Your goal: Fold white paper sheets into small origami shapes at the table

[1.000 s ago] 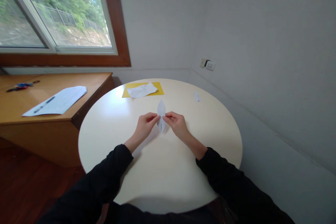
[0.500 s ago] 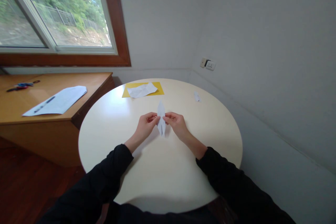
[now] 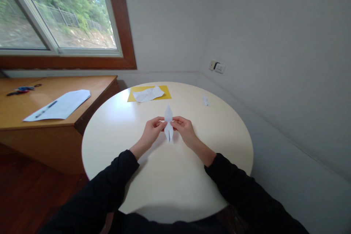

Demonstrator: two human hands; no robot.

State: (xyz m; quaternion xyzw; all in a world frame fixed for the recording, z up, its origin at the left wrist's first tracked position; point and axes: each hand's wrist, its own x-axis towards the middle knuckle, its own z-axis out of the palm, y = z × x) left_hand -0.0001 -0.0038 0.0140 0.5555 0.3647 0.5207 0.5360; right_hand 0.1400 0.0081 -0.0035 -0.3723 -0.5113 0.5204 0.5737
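We reach both arms forward in black sleeves, wrists bare. Our left hand (image 3: 151,132) and right hand (image 3: 184,129) sit close together, fingertips turned inward toward each other and pinched shut, with knuckles raised and thumbs underneath.

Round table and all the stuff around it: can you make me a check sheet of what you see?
Surface: round cream table, smooth, set in a corner.
Job's things: narrow pointed folded white paper, pinched at its middle.
Clutter: yellow sheet under a creased white paper; small white scrap.
Grips: left hand and right hand both pinch the folded paper.
Cables: nothing seen.
Surroundings: wooden desk with white sheet, wood-framed window, wall socket.
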